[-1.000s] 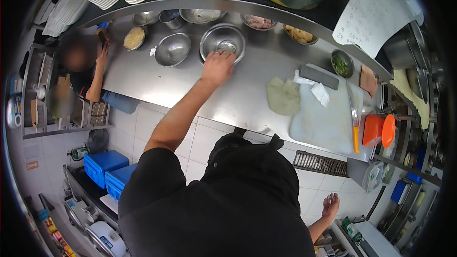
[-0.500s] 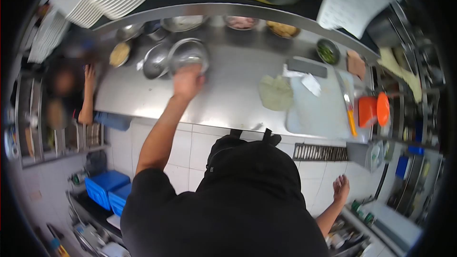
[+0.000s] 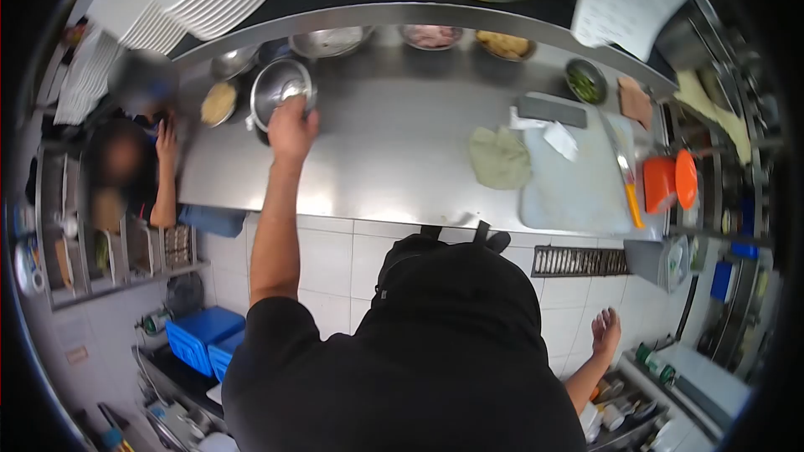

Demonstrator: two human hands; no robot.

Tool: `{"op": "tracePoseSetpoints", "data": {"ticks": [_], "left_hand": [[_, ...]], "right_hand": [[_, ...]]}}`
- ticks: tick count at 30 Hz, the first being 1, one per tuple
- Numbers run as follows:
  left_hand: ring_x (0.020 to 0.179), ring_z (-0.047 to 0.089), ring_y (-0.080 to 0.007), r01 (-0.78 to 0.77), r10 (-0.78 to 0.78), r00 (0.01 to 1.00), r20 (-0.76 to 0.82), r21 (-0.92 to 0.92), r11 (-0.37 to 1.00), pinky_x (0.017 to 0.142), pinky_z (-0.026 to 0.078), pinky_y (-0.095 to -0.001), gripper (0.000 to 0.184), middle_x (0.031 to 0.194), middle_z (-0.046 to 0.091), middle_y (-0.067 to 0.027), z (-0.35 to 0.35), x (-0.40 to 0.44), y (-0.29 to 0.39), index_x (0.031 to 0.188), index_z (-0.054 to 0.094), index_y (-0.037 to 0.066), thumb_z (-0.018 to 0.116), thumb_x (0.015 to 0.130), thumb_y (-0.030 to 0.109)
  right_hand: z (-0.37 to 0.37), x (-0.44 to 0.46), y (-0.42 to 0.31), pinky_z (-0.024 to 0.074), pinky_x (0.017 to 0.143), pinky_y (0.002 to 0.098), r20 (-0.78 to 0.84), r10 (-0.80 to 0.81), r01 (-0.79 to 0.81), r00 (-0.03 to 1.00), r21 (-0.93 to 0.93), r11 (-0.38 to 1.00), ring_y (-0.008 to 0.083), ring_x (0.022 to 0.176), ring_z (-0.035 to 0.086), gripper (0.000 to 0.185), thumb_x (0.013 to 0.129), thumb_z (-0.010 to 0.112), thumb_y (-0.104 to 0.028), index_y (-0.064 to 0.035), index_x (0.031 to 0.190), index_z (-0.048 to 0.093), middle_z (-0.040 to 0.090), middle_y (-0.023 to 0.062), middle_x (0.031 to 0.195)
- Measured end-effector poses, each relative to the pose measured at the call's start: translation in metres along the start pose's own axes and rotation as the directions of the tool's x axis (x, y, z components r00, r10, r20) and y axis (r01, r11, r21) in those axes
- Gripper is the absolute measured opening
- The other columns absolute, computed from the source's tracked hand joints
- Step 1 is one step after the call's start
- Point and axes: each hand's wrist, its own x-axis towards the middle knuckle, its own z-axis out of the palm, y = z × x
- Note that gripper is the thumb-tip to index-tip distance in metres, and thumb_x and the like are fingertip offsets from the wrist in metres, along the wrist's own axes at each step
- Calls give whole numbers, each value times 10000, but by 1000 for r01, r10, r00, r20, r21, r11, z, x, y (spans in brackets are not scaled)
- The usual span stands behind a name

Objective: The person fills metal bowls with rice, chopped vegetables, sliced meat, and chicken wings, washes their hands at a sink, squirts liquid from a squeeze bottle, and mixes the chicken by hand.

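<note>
My left hand [image 3: 291, 130] grips the near rim of a shiny steel mixing bowl [image 3: 266, 90] on the left part of the steel counter. A second metal bowl lies mostly hidden under or behind it. Whether the two touch, I cannot tell. Just left of them stands a small bowl of pale yellow food [image 3: 219, 104]. My right hand [image 3: 605, 331] hangs low at my right side over the floor, fingers loosely apart, with nothing in it.
A cutting board [image 3: 578, 192] carries an orange-handled knife [image 3: 630, 184] on the right, beside a green cloth [image 3: 500, 157]. Bowls of meat [image 3: 431, 37], yellow pieces [image 3: 504, 43] and greens [image 3: 585, 84] line the back. Another person's hand [image 3: 167, 138] rests at the counter's left end.
My left hand has carried the steel bowl leftward, and it now overlaps the second bowl that stood beside it. My right hand stays low at my side.
</note>
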Motion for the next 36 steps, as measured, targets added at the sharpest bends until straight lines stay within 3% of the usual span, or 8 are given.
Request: {"op": "tracePoseSetpoints", "data": {"ticks": [8, 15, 18, 21, 23, 24, 28, 36], "left_hand": [[964, 657, -366, 2, -5, 1000, 21, 173, 985, 849, 525, -479, 337, 994, 688, -162, 23, 3, -53, 1071, 678, 66, 750, 759, 172], [961, 662, -365, 165, -228, 947, 227, 267, 949, 833, 516, -496, 434, 982, 705, -154, 39, -24, -56, 1074, 698, 64, 713, 877, 450], [931, 670, -360, 68, -102, 973, 209, 164, 984, 788, 521, -505, 509, 989, 705, -150, 33, -15, -33, 1065, 700, 60, 723, 858, 525], [821, 670, -347, -192, 232, 953, -195, 204, 960, 754, 532, -456, 449, 947, 695, -156, 34, -5, 33, 1052, 694, 44, 744, 870, 451], [838, 676, -293, -127, 123, 992, -34, -187, 974, 728, 535, -435, 441, 981, 701, -130, 64, -17, 93, 1110, 685, 46, 779, 853, 392], [855, 681, -277, 83, 7, 959, 282, -308, 948, 738, 545, -403, 461, 1003, 701, -129, 63, -27, 146, 1179, 669, 46, 786, 852, 349], [1046, 638, -377, -310, 571, 721, 393, -553, 773, 898, 517, -457, 486, 1138, 658, -191, 107, -78, 302, 1324, 591, 68, 683, 907, 299], [1175, 573, -430, -487, 581, 610, 538, -324, 811, 984, 478, -485, 496, 1280, 596, -247, 163, -86, 311, 1379, 515, -8, 607, 916, 147]], "right_hand": [[-19, -7, 10, 539, 880, 386, -34, -18, 20, 999, 62, 998, 286, 1196, 580, 491, 972, 613, -337, -88, 1384, 518, 516, 164, 1441], [-9, -46, 18, 566, 723, 301, -141, -5, 18, 990, 89, 996, 170, 895, 618, 390, 969, 619, -322, -77, 1268, 565, 609, 119, 1229], [-19, -52, 35, 563, 709, 292, -154, 32, -13, 988, 123, 992, 163, 868, 610, 364, 971, 622, -315, -74, 1237, 564, 609, 100, 1161], [-24, -54, 57, 561, 695, 288, -177, 68, -36, 982, 178, 983, 154, 846, 603, 348, 974, 621, -312, -76, 1222, 564, 605, 85, 1122], [-31, -61, 69, 561, 688, 288, -207, 83, -43, 975, 191, 981, 149, 833, 599, 347, 975, 621, -315, -76, 1222, 565, 604, 81, 1117], [-36, -61, 79, 561, 694, 286, -205, 92, -52, 974, 195, 979, 149, 859, 607, 357, 975, 619, -328, -78, 1226, 572, 612, 88, 1145], [-56, -63, 107, 554, 758, 302, -249, 135, -81, 959, 213, 974, 161, 915, 614, 351, 964, 622, -340, -101, 1219, 593, 623, 81, 1190], [-118, -25, 167, 550, 825, 351, -281, 178, -73, 943, 348, 935, 187, 964, 622, 364, 959, 642, -339, -75, 1205, 593, 636, 78, 1152]]}}
